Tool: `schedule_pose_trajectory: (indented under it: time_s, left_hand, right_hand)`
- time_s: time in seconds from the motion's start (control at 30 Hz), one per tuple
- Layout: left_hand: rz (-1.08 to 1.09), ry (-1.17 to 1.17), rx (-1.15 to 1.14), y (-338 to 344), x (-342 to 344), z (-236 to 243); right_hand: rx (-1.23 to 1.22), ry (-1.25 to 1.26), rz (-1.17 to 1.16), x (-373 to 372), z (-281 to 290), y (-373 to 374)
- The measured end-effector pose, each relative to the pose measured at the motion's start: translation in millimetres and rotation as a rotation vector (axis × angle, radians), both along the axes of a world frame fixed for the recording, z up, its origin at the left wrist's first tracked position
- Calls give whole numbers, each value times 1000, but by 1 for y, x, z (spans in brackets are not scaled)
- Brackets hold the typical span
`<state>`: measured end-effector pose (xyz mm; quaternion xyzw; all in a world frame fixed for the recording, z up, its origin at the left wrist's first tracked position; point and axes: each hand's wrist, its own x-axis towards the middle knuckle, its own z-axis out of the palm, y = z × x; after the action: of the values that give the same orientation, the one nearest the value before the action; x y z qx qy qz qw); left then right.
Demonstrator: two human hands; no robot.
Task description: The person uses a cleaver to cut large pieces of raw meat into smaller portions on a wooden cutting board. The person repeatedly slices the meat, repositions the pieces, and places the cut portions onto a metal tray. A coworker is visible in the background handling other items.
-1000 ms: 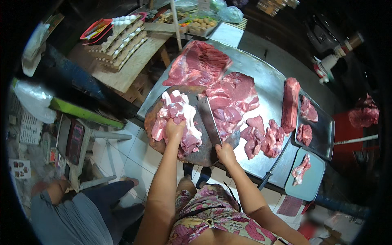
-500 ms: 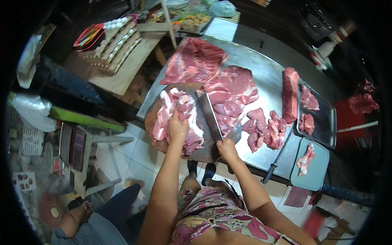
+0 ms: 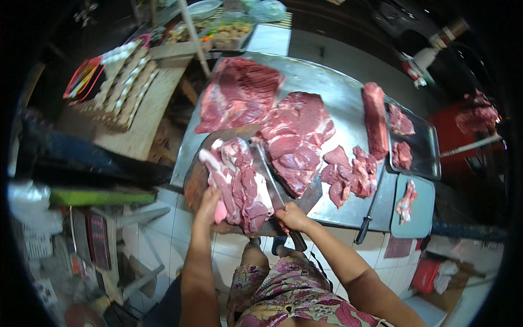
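Strips of pink meat edged with white fat [image 3: 239, 182] lie side by side on a round wooden chopping board [image 3: 197, 182]. My left hand [image 3: 207, 207] grips the left edge of this meat near its lower end; some fingertips are hidden. A cleaver [image 3: 268, 173] stands along the right side of the strips, its blade pointing away from me. My right hand [image 3: 293, 217] is closed round the cleaver where blade meets handle, and the dark handle sticks out below it. Just right of the blade, a large red slab of meat [image 3: 299, 131] overlaps the board.
Another big slab [image 3: 239, 90] lies at the far left of the metal table [image 3: 343, 98]. Rightward are smaller meat chunks [image 3: 362, 174], a long loin [image 3: 375, 120], a sharpening steel [image 3: 370, 215], a metal tray [image 3: 427, 147] and a grey-green tray [image 3: 417, 218]. Egg trays [image 3: 128, 82] stand left.
My left hand has moved from the top of the meat to its lower left edge. The strips now lie straighter, and the cleaver has come closer to them.
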<state>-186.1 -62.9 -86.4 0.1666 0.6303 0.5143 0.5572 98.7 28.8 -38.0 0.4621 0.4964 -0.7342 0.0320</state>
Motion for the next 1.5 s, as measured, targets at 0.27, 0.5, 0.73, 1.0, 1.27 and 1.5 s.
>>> schedule_pose_trajectory:
  time_s: [0.27,0.5,0.73,1.0,1.27,1.5]
  left_hand:
    - [112,-253,324,18,58,41]
    - [36,-290,386,51,95,100]
    - [-267,-193,402,151,170,150]
    - [-503,408,320,331,256,119]
    - [152,1123,151,152,123,57]
    - [293,508,-4,141,119,-13]
  right_hand:
    - [98,-48,9,3,26,-6]
    - [174,-71,-49,29,77,18]
    - [186,3,-286,111,111,72]
    - [599,-282,-645,209,28,229]
    - [829,-495,-369,270,10,162]
    - [413,-235,-424,206,45,93]
